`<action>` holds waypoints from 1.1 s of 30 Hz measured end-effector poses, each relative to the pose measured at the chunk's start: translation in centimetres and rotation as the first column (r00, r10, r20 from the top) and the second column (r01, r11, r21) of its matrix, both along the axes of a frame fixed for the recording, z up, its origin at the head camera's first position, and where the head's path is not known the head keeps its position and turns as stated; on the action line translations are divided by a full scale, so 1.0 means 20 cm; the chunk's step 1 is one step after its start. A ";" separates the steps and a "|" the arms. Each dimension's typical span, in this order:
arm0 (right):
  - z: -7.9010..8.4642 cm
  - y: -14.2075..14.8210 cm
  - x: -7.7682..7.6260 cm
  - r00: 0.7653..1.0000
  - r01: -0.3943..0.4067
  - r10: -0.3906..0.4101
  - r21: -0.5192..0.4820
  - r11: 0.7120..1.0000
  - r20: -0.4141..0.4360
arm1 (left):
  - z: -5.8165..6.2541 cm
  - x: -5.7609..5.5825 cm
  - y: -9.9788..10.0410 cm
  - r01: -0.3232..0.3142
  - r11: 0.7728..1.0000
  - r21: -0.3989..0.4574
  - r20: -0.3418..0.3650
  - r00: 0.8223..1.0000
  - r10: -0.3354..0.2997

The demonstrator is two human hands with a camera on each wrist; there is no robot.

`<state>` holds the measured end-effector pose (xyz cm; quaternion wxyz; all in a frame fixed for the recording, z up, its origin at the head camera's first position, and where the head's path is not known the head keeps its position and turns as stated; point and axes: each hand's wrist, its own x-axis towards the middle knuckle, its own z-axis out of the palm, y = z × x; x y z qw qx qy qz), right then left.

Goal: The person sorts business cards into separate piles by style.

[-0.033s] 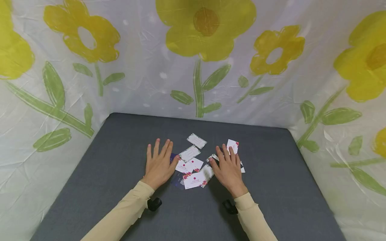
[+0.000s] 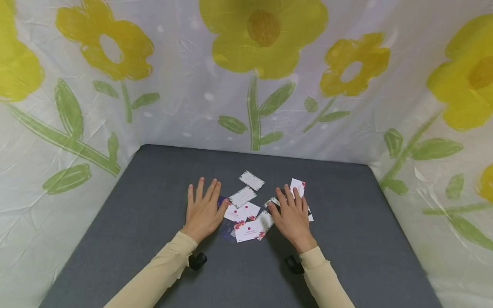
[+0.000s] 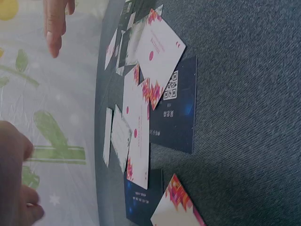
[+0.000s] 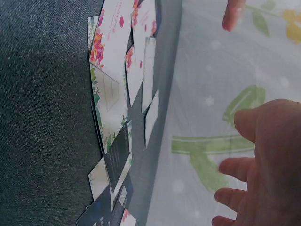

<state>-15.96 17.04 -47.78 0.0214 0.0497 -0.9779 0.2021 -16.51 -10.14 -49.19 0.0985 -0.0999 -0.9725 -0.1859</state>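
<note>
Several business cards lie loosely spread and partly overlapping on the dark grey table. Among them are a white card with pink-red flower corners (image 2: 248, 231), a white card with a leafy border (image 2: 252, 180) and a dark blue card with a QR code (image 3: 178, 117). My left hand (image 2: 204, 214) is held above the left end of the spread, palm down, fingers straight and apart. Over the right end is my right hand (image 2: 292, 220), its fingers likewise spread, hiding parts of some cards there. Both wrist views show the hands raised over the cards, holding nothing.
The grey table (image 2: 169, 171) reaches back to a white curtain (image 2: 185, 111) printed with yellow flowers, which also hangs along both sides. A black wrist camera (image 2: 197, 261) is strapped under the left sleeve, and another (image 2: 294, 264) under the right.
</note>
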 end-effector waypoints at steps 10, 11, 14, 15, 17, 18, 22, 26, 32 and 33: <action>-0.01 0.00 -0.01 0.980 -0.161 0.166 0.050 0.986 -0.111 | 0.02 0.00 0.06 0.055 0.998 0.003 -0.087 0.995 -0.055; -0.01 -0.01 -0.01 0.966 -0.223 0.230 0.071 0.972 -0.120 | 0.02 0.02 0.08 0.075 0.997 -0.016 -0.112 0.991 -0.077; -0.05 -0.05 0.02 0.914 -0.380 0.395 0.144 0.914 -0.098 | -0.01 0.07 0.15 0.145 0.982 -0.121 -0.165 0.972 -0.164; -0.06 -0.06 0.03 0.902 -0.408 0.425 0.173 0.897 -0.077 | -0.03 0.09 0.18 0.167 0.972 -0.166 -0.167 0.967 -0.194; -0.09 -0.08 0.05 0.896 -0.423 0.441 0.218 0.879 -0.040 | -0.08 0.12 0.23 0.192 0.948 -0.253 -0.159 0.958 -0.237; -0.10 -0.09 0.05 0.900 -0.416 0.434 0.239 0.877 -0.026 | -0.10 0.14 0.24 0.193 0.937 -0.290 -0.157 0.957 -0.246; -0.13 -0.14 0.05 0.920 -0.372 0.391 0.280 0.885 -0.012 | -0.18 0.17 0.28 0.142 0.920 -0.365 -0.180 0.959 -0.219; -0.13 -0.18 0.05 0.924 -0.354 0.380 0.284 0.891 -0.042 | -0.22 0.17 0.28 0.112 0.927 -0.357 -0.221 0.954 -0.201; -0.11 -0.19 0.03 0.928 -0.333 0.368 0.317 0.888 -0.055 | -0.22 0.14 0.27 0.147 0.945 -0.292 -0.157 0.967 -0.199; -0.11 -0.19 0.02 0.928 -0.329 0.367 0.317 0.890 -0.067 | -0.21 0.13 0.27 0.152 0.947 -0.284 -0.149 0.968 -0.200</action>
